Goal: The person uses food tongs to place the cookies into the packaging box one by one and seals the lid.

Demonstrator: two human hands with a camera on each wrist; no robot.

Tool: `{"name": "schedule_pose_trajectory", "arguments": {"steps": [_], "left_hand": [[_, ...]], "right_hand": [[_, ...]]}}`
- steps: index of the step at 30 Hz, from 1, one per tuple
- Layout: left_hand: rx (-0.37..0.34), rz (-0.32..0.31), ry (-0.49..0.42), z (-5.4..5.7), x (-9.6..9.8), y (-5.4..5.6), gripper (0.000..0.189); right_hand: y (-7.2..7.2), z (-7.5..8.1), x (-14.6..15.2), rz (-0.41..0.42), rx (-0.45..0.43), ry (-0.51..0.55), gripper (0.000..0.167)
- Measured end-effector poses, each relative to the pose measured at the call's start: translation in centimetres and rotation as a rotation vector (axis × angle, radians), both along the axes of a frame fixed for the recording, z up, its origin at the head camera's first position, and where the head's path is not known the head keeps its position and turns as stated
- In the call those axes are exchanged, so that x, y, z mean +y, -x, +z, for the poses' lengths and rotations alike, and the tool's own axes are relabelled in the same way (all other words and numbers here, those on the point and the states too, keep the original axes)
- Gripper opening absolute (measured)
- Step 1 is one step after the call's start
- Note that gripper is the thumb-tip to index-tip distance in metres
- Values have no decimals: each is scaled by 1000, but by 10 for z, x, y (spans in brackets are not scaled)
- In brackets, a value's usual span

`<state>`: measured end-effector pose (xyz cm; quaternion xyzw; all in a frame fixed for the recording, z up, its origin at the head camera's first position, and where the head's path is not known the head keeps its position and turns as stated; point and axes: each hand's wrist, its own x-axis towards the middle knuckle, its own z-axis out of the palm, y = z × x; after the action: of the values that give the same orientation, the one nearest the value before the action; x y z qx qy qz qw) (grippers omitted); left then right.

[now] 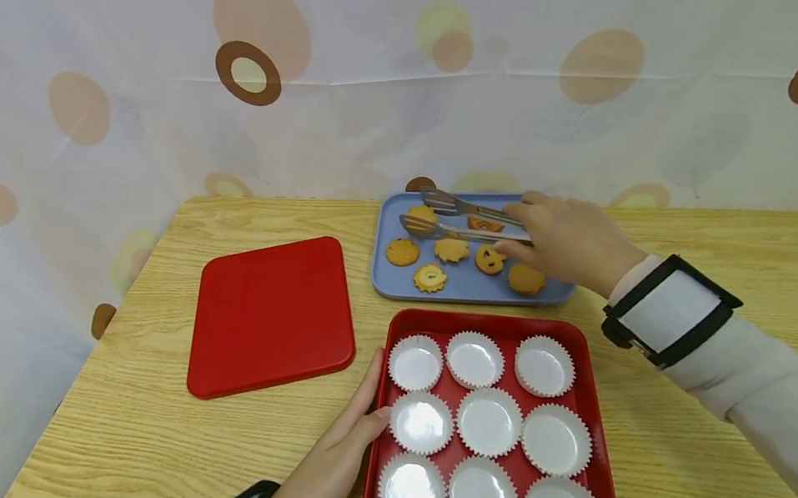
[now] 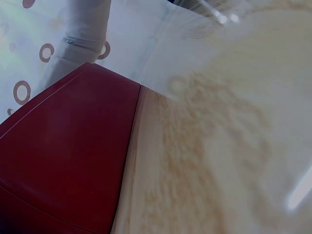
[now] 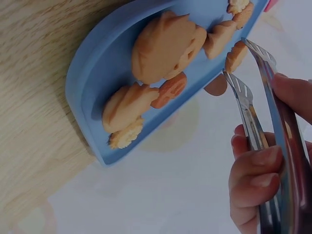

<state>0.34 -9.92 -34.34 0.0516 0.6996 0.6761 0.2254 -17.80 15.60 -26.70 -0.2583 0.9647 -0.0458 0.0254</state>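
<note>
My right hand [image 1: 567,237] grips a pair of metal tongs [image 3: 256,117], their slotted tips spread apart. They reach over the left part of a blue tray [image 1: 469,294] of several cookies. One cookie [image 3: 236,57] appears between the tong tips in the right wrist view. Along the near red tray [image 1: 374,464], my left hand [image 1: 333,459] holds the left wall, thumb over the rim and fingers outside. Several white paper baking cups [image 1: 490,422] stand in rows inside that tray, all without cookies. Only the red tray's outer wall [image 2: 73,146] shows in the left wrist view.
A red square lid [image 1: 276,317] lies on the wooden table [image 1: 120,414], left of both trays. Behind the table hangs a pale cloth [image 1: 353,134] printed with circles. The blue tray stands near the table's back edge, just beyond the red tray.
</note>
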Motion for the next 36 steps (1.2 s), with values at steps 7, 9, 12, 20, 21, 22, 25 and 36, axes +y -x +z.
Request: {"name": "schedule_pose_trajectory", "arguments": {"steps": [7,9,12,20,21,22,25,36], "left_hand": [[0,-2,-4,-1,0,0,64],[-2,-3,-7,-1,0,0,64],[0,-4,-8,0,0,0,64],[-3,-12,-18,0,0,0,64],[-3,-12,-18,0,0,0,64],[-2,-13,-17,0,0,0,64],[2,-11,-10,0,0,0,64],[18,-15,-9,0,0,0,63]], "right_hand": [[-14,3,7,90,104,45,47],[-19,3,11,107,129,51,48],[-28,3,17,117,150,58,50],[-48,0,37,159,196,130,52],[-50,0,39,157,202,134,51],[-53,0,41,154,208,133,52],[-62,1,47,150,233,136,53],[-96,-1,61,200,319,170,47]]}}
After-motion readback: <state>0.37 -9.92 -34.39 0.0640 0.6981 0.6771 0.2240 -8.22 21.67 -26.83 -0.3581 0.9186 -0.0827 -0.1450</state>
